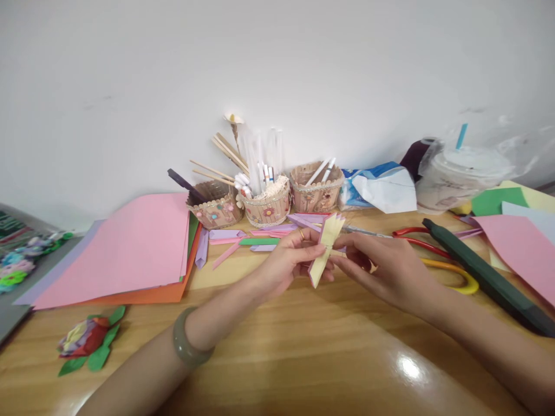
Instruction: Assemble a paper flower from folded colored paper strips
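Observation:
Both hands meet over the middle of the wooden table [277, 346]. My left hand [288, 263] pinches a folded pale yellow paper piece [326, 248] with pink and purple layers behind it, held upright and slightly tilted. My right hand [381, 266] grips the same piece from the right side, fingers closed on its edge. A grey-green bangle [184, 346] sits on my left wrist. A ring shows on a left finger.
A stack of pink, purple and orange paper sheets [130, 248] lies at left. Folded paper strips [243, 240] lie behind the hands, before three popsicle-stick holders [266, 205]. Scissors [433, 248], a dark green tool [485, 274], a lidded cup [459, 179] and pink paper [520, 248] sit at right. A paper flower [89, 341] lies near left.

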{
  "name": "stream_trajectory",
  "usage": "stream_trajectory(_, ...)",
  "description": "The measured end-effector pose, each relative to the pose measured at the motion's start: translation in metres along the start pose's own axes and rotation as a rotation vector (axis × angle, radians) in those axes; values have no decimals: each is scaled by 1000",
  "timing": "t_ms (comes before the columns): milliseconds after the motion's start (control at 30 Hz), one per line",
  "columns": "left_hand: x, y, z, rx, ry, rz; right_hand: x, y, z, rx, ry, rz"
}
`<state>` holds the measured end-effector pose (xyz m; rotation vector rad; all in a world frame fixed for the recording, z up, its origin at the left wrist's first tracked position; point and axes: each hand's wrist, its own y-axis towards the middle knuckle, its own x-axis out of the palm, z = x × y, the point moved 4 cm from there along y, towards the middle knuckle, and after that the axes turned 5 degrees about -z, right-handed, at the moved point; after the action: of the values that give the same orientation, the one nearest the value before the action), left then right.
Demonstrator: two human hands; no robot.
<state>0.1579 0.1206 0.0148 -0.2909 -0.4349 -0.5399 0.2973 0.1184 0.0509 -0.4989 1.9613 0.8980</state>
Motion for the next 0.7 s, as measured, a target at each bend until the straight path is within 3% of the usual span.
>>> stream_trajectory(267,4,-2,1,-24,-16,-52,2,-4,1,-125,-34,23)
stream_trajectory(433,4,-2,3,27,59,36,1,-4,-2,-150,-41,28)
stream_trajectory(700,2,-3,-1,-22,15,145,-2,-2,-9,-185,-63,16)
